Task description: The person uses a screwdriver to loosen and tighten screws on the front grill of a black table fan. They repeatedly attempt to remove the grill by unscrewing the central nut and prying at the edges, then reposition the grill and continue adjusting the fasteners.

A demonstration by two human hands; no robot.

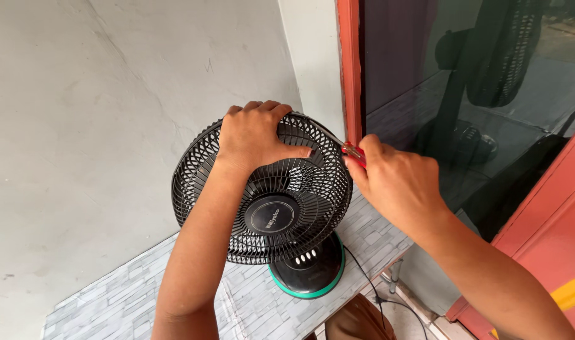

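A small black table fan [271, 217] with a wire grille stands on a grey stone-patterned tabletop [136, 296]. Its round base [309, 277] has a green rim and several white buttons. My left hand [253, 135] grips the top of the grille, fingers curled over the rim. My right hand [394, 182] holds a red-handled tool [353, 153], probably a screwdriver, with its tip against the grille's upper right edge.
A grey wall rises behind the fan. A red window frame [350, 69] and dark glass [489, 94] stand to the right, reflecting the fan. A black cord [369, 283] trails off the table's right edge. A brown object [356, 321] sits below the table.
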